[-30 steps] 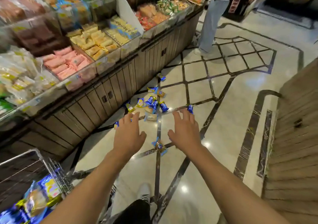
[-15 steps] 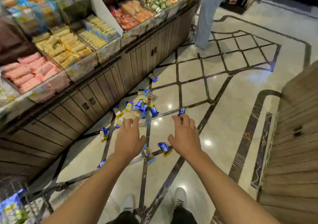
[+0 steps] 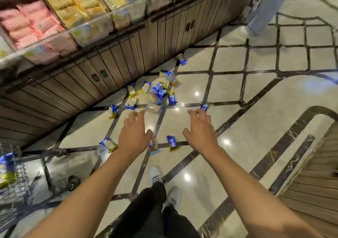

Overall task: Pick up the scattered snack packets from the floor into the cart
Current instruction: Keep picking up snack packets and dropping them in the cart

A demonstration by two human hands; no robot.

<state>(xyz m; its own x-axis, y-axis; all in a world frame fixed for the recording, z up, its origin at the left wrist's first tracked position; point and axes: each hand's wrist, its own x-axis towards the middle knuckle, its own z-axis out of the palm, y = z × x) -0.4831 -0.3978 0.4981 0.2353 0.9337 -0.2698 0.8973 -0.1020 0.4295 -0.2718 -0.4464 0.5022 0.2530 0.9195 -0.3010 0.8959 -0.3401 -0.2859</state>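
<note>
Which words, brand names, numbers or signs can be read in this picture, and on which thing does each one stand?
None can be read.
Blue and gold snack packets on the floor: print too small and blurred.
Labels on the clear shelf bins: blurred.
Packets in the cart: blurred.
Pink packs and yellow packs on the shelf: no legible text.

No lettering can be read: the blue-and-gold snack packets (image 3: 161,93) scattered on the marble floor (image 3: 228,84) carry printing too blurred to make out, as do what appear to be price tags (image 3: 118,16) along the display bins' front edge.
</note>
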